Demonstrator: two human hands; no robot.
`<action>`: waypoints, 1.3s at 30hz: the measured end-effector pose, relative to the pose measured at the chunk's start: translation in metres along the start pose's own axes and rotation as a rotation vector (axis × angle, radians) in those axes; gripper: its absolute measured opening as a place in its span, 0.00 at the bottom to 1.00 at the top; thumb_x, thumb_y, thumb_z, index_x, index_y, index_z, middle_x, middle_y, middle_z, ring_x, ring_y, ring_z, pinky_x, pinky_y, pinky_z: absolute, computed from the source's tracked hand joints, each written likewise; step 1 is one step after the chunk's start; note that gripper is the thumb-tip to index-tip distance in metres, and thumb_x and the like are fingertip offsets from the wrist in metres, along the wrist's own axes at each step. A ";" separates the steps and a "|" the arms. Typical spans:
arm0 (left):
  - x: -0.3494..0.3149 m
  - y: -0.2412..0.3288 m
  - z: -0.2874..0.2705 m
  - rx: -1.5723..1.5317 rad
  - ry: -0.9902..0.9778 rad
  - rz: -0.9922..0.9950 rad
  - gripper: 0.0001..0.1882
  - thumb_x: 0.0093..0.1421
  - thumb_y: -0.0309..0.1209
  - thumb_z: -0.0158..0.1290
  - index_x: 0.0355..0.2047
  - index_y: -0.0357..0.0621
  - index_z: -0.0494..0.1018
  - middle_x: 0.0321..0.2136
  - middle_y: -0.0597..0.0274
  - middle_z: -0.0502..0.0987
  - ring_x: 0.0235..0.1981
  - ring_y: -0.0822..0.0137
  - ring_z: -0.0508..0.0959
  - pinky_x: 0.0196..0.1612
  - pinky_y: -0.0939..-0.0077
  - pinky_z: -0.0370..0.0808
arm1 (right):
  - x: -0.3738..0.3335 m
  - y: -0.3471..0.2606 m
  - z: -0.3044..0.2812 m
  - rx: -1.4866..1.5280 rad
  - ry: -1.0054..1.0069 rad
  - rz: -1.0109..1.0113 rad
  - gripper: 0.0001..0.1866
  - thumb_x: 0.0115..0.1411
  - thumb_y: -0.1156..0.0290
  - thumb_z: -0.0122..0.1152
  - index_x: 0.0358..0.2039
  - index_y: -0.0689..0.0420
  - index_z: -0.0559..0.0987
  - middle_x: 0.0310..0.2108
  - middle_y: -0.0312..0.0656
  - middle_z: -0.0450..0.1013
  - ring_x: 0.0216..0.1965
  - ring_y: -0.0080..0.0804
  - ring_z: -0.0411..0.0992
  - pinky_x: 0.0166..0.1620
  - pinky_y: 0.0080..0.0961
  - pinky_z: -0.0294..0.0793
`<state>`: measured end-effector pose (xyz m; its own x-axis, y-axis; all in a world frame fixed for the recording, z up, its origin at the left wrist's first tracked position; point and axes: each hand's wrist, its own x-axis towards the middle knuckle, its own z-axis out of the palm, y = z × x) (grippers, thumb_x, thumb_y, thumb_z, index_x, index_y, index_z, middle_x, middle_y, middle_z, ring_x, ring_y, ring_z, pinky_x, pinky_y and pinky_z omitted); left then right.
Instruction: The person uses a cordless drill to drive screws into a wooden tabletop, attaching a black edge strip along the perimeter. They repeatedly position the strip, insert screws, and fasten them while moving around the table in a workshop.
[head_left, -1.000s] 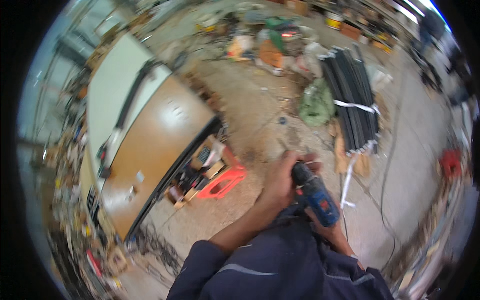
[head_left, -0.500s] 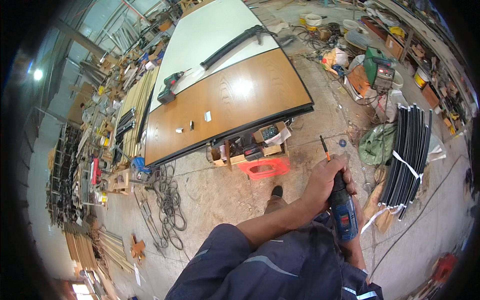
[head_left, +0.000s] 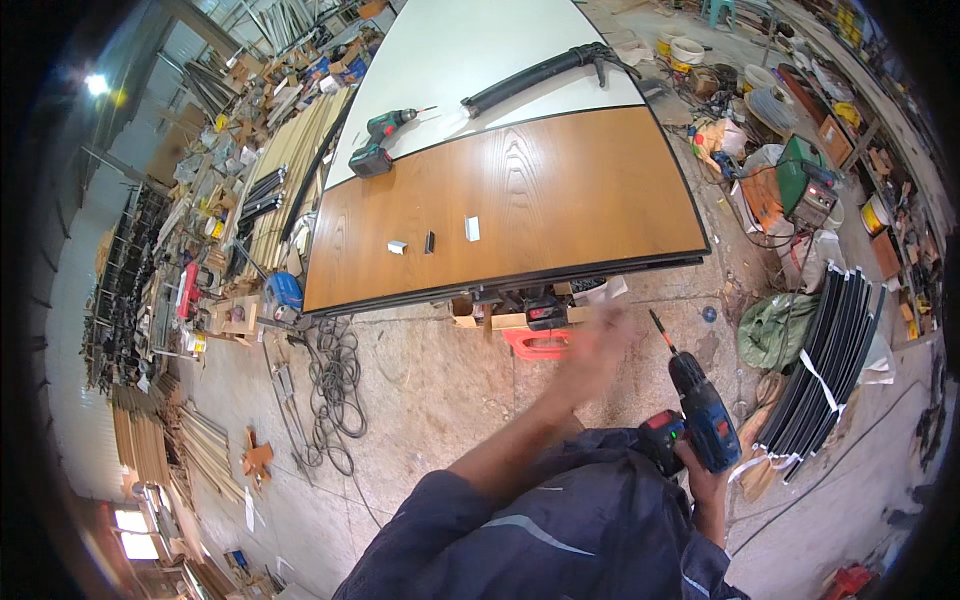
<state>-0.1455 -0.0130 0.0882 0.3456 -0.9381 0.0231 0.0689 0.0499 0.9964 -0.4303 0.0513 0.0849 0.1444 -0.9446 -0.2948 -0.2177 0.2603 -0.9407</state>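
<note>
Keep the drill (head_left: pixel 708 415), gripped lower right by the right hand (head_left: pixel 704 474), clear of the left hand (head_left: pixel 602 350), too blurred to read.

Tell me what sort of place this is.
Most likely a workshop: a blue drill is in the person's right hand, a second drill lies on the panels ahead, and a strapped bundle of dark strips lies off to the right.
</note>
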 end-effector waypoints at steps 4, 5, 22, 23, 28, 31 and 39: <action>0.052 0.021 -0.190 0.518 0.611 -0.129 0.19 0.70 0.43 0.55 0.44 0.35 0.79 0.36 0.49 0.83 0.38 0.57 0.81 0.45 0.61 0.76 | -0.014 0.032 -0.001 -0.036 0.168 0.071 0.24 0.52 0.73 0.79 0.49 0.61 0.80 0.42 0.39 0.80 0.43 0.30 0.78 0.51 0.31 0.77; 0.065 0.005 -0.244 0.630 0.702 0.027 0.23 0.69 0.45 0.56 0.47 0.33 0.79 0.37 0.49 0.83 0.38 0.57 0.82 0.42 0.61 0.77 | -0.017 0.041 -0.003 -0.056 0.213 0.072 0.24 0.52 0.73 0.79 0.49 0.62 0.80 0.42 0.39 0.80 0.43 0.30 0.78 0.50 0.30 0.78; 0.144 -0.001 -0.417 0.910 0.486 -0.126 0.17 0.58 0.37 0.66 0.37 0.35 0.77 0.30 0.48 0.81 0.32 0.58 0.82 0.37 0.63 0.77 | -0.018 0.050 0.078 0.039 0.306 0.341 0.21 0.52 0.82 0.69 0.50 0.62 0.81 0.41 0.38 0.81 0.36 0.28 0.79 0.41 0.25 0.78; 0.145 0.007 -0.409 0.947 0.422 -0.165 0.16 0.58 0.37 0.66 0.36 0.35 0.78 0.29 0.48 0.81 0.32 0.59 0.82 0.37 0.64 0.77 | -0.016 0.053 0.078 0.069 0.288 0.326 0.21 0.53 0.82 0.69 0.49 0.62 0.82 0.40 0.37 0.81 0.35 0.27 0.78 0.40 0.25 0.78; 0.149 0.010 -0.376 0.906 0.262 -0.165 0.19 0.65 0.41 0.61 0.41 0.33 0.79 0.33 0.45 0.84 0.35 0.55 0.84 0.39 0.62 0.78 | -0.009 0.074 0.078 -0.024 0.264 0.288 0.22 0.52 0.83 0.66 0.50 0.63 0.82 0.41 0.38 0.81 0.38 0.27 0.78 0.42 0.24 0.77; 0.156 0.008 -0.358 0.991 0.248 -0.176 0.24 0.67 0.46 0.57 0.45 0.32 0.79 0.34 0.44 0.84 0.36 0.50 0.85 0.42 0.58 0.79 | -0.008 0.063 0.077 -0.038 0.265 0.325 0.24 0.50 0.83 0.64 0.50 0.62 0.81 0.42 0.37 0.80 0.41 0.27 0.78 0.46 0.26 0.77; 0.179 0.017 -0.288 1.104 0.192 -0.176 0.28 0.67 0.49 0.57 0.47 0.31 0.78 0.40 0.39 0.83 0.42 0.45 0.84 0.46 0.56 0.78 | -0.028 0.071 0.063 -0.091 0.329 0.330 0.20 0.53 0.82 0.68 0.49 0.63 0.83 0.43 0.39 0.82 0.38 0.27 0.79 0.43 0.25 0.79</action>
<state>0.1873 -0.0810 0.0861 0.5571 -0.8294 -0.0425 -0.6997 -0.4964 0.5138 -0.3885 0.1086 0.0152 -0.2570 -0.8313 -0.4928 -0.2859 0.5525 -0.7829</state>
